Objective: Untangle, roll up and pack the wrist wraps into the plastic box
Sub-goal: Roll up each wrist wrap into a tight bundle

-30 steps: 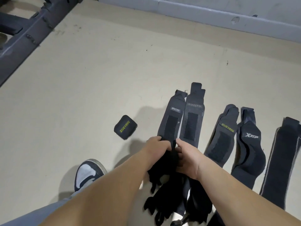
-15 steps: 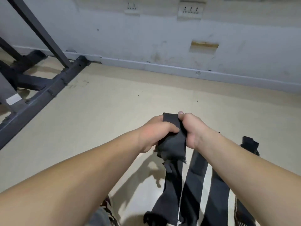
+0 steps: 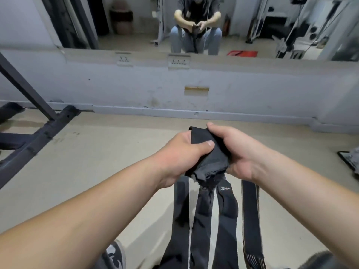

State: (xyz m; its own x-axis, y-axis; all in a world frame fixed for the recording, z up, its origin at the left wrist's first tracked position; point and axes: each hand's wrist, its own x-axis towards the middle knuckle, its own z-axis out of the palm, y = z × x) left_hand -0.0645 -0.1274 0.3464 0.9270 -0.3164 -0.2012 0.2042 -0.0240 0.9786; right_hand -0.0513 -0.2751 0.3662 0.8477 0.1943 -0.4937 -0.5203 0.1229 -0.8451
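Observation:
Both hands hold one black wrist wrap [image 3: 208,158] up in front of me, above the floor. My left hand [image 3: 184,150] grips its left side with the thumb pressed on top. My right hand [image 3: 235,150] curls round its right side. The wrap's frayed end bunches below the hands and its tail hangs down. Beneath, several black wrist wraps [image 3: 227,206] lie flat side by side on the floor, one with a white logo. The plastic box is out of view.
A dark metal rack frame [image 3: 38,133] runs along the floor at left. A grey wall [image 3: 136,88] with sockets and a mirror [image 3: 194,22] above stands ahead. A dark object [image 3: 351,160] sits at the right edge. My shoe [image 3: 114,255] shows at bottom.
The view has tilted up from the floor to the wall and mirror. Both hands have lifted the wrap off the floor and still grip it.

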